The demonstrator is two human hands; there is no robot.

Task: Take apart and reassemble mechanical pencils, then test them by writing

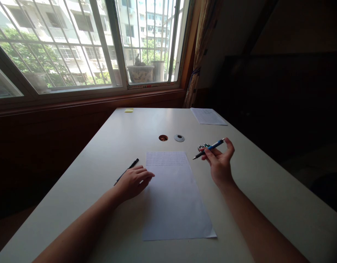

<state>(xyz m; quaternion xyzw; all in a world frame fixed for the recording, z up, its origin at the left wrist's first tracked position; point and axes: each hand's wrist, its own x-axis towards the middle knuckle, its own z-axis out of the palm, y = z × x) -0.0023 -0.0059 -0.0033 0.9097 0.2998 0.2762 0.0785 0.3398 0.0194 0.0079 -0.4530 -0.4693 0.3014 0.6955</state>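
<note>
My right hand [221, 168] is raised over the table, right of the paper, gripping a blue ballpoint pen [213, 145]. The pen slants with its tip down to the left, and one digit touches its upper end. Behind that hand several small dark and green things [202, 147], perhaps pens, are mostly hidden. A long sheet of paper [175, 197] lies in front of me, with lines of writing across its top part. At its left edge my left hand [134, 180] rests palm down, fingers loosely stretched. Just beyond it lies a black pen [130, 168], partly covered by the hand.
The white table [83, 179] has an open round hole [163, 138] and, beside it, a round cover [179, 138]. Written sheets [209, 116] lie at the far right corner. Yellow sticky notes [129, 110] sit at the far left, below a barred window [75, 44].
</note>
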